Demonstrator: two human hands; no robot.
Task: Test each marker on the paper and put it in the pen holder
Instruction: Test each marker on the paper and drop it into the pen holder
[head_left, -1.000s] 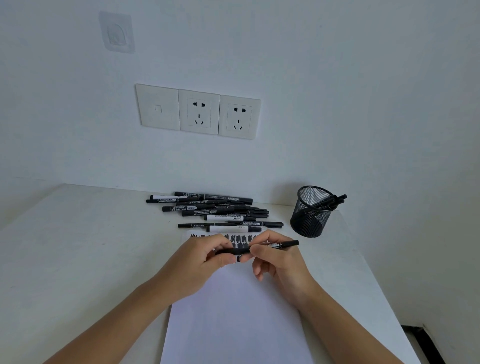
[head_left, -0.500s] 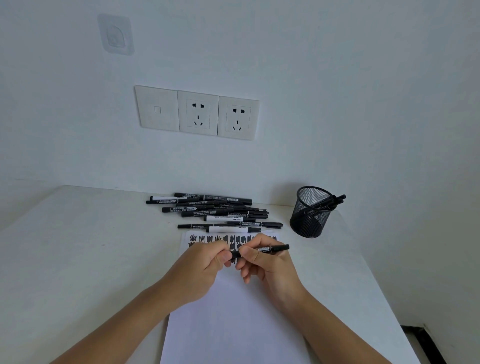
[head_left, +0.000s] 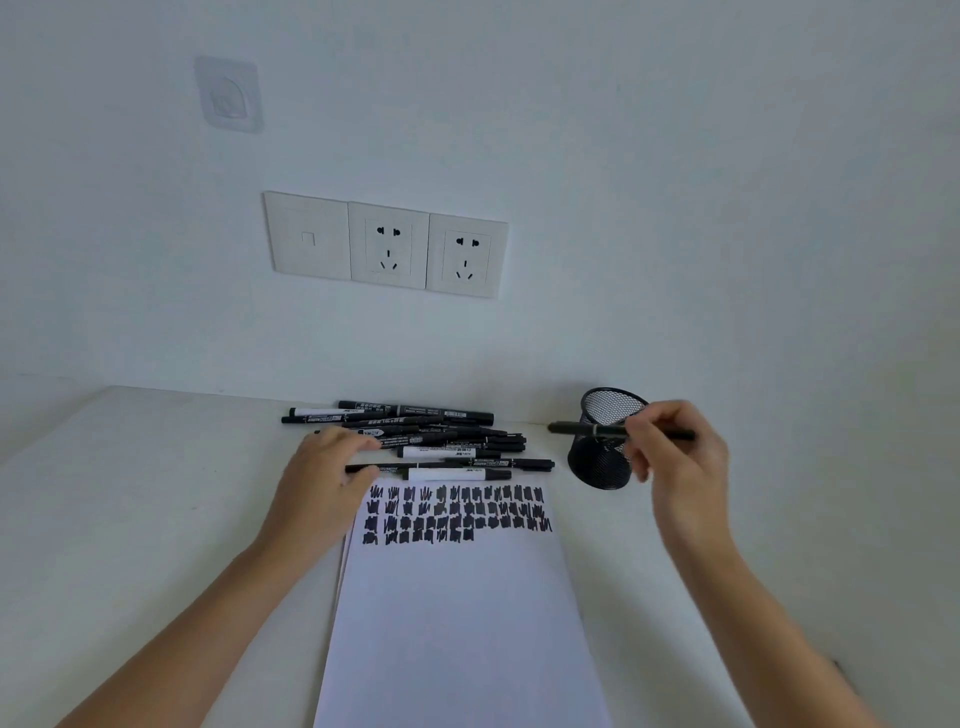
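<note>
My right hand (head_left: 680, 457) holds a capped black marker (head_left: 582, 428) level, right in front of the black mesh pen holder (head_left: 597, 467) at the table's back right. A pile of black and white markers (head_left: 441, 431) lies along the wall behind the white paper (head_left: 457, 623). Rows of black test scribbles (head_left: 457, 514) fill the paper's top edge. My left hand (head_left: 322, 478) lies over the left ends of the piled markers. Its fingers are spread and its thumb touches the nearest marker (head_left: 447, 467), which lies flat on the table.
The white table (head_left: 156, 519) stands against a white wall with a switch and two sockets (head_left: 387, 244). A clear adhesive hook (head_left: 228, 96) sticks higher up. The table's right edge runs just past the pen holder.
Both hands were together over the paper on one marker. My right hand has carried that marker up and right to the pen holder. My left hand has moved to the pile.
</note>
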